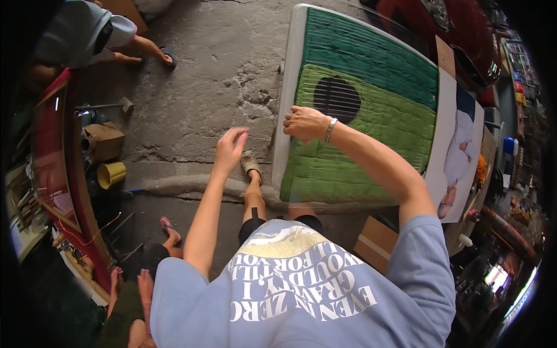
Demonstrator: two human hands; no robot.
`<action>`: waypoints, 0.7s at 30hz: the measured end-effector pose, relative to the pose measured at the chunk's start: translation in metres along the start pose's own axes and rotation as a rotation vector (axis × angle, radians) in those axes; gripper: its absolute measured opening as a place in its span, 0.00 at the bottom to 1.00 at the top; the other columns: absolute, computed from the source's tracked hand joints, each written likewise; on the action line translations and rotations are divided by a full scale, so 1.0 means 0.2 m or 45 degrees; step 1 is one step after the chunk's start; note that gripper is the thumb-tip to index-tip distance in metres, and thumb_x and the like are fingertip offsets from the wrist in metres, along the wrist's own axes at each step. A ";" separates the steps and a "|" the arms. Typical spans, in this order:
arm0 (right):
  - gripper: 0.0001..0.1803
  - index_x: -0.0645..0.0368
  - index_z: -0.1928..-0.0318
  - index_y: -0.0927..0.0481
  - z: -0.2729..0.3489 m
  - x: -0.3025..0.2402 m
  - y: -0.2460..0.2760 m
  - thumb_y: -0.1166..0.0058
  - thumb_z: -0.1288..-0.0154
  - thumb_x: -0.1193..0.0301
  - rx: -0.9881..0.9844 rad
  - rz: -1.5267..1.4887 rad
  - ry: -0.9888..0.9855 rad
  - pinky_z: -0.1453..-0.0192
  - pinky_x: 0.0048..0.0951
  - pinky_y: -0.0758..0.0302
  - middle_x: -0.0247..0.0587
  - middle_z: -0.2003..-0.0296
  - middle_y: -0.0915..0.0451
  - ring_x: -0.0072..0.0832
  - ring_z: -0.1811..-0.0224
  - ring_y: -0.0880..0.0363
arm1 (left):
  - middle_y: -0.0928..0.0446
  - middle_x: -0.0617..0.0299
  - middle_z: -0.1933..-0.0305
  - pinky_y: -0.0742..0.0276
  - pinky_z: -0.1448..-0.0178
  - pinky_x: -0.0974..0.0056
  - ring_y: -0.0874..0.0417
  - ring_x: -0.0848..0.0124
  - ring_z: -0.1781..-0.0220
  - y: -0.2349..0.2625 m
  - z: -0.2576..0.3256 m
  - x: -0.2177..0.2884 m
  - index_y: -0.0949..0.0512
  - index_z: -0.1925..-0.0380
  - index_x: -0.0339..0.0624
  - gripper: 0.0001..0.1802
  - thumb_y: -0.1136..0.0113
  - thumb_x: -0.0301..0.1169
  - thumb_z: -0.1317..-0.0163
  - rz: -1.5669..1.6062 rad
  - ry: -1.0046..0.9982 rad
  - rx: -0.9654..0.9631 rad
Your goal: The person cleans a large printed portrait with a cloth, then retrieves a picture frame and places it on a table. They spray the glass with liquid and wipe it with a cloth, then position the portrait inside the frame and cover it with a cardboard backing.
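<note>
My right hand, with a silver band on its wrist, is closed with the fingertips together at the left edge of a white-rimmed table. Whatever it may pinch there is too fine to make out. Under it lies a green quilted cloth, darker green at the far end, with a round black patch. Fine parallel lines, like threads or creases in a clear film, run across the cloth. My left hand hangs in the air left of the table, fingers partly spread and slightly blurred, holding nothing.
A printed sheet picturing a person lies along the table's right side. Cardboard sits by its near end. At left are a yellow bucket, a cardboard box and a red-framed panel. Other people are at far left and lower left.
</note>
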State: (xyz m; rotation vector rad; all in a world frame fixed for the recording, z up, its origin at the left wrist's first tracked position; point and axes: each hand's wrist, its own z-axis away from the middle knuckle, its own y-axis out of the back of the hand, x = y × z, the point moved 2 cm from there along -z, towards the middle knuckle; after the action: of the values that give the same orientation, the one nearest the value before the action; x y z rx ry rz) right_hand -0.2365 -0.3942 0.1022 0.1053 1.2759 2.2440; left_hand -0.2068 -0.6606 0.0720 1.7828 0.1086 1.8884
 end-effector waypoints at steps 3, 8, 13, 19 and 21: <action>0.25 0.50 0.52 0.14 0.06 -0.02 0.06 0.24 0.51 0.56 0.057 -0.026 0.011 0.35 0.33 0.29 0.24 0.54 0.16 0.27 0.41 0.23 | 0.15 0.53 0.50 0.21 0.40 0.54 0.17 0.53 0.44 -0.19 -0.29 0.14 0.16 0.53 0.40 0.10 0.38 0.26 0.32 -0.228 -0.462 0.008; 0.22 0.51 0.55 0.14 0.21 -0.05 0.20 0.25 0.50 0.60 0.198 -0.051 0.008 0.35 0.34 0.28 0.26 0.55 0.16 0.27 0.42 0.22 | 0.16 0.55 0.48 0.20 0.40 0.54 0.17 0.54 0.43 -0.47 -0.54 0.28 0.16 0.51 0.40 0.13 0.36 0.23 0.35 -0.139 -0.639 -0.081; 0.16 0.49 0.54 0.15 0.28 -0.06 0.21 0.32 0.43 0.65 0.312 -0.040 0.031 0.37 0.35 0.28 0.27 0.54 0.17 0.27 0.42 0.22 | 0.15 0.54 0.54 0.19 0.43 0.52 0.16 0.54 0.48 -0.72 -0.69 0.36 0.16 0.52 0.41 0.14 0.31 0.31 0.36 -0.275 -0.601 -0.248; 0.18 0.46 0.45 0.19 0.23 -0.06 0.15 0.42 0.35 0.61 0.347 0.045 -0.021 0.34 0.37 0.26 0.27 0.46 0.15 0.27 0.37 0.22 | 0.16 0.50 0.60 0.18 0.55 0.49 0.13 0.51 0.57 -0.92 -0.87 0.30 0.20 0.58 0.40 0.22 0.23 0.43 0.43 -0.552 -0.239 -0.286; 0.16 0.47 0.56 0.14 0.22 -0.04 0.15 0.32 0.45 0.58 0.411 0.082 -0.026 0.35 0.37 0.24 0.28 0.49 0.13 0.30 0.42 0.18 | 0.12 0.50 0.57 0.15 0.51 0.54 0.11 0.55 0.55 -0.93 -0.93 0.25 0.15 0.55 0.40 0.18 0.24 0.38 0.42 -0.167 -0.121 -0.383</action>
State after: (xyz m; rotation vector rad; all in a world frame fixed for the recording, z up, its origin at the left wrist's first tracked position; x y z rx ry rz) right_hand -0.2279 -0.3765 0.1524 0.2915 1.6350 2.0642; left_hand -0.3220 -0.4250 0.0181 1.6152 -0.0867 1.6294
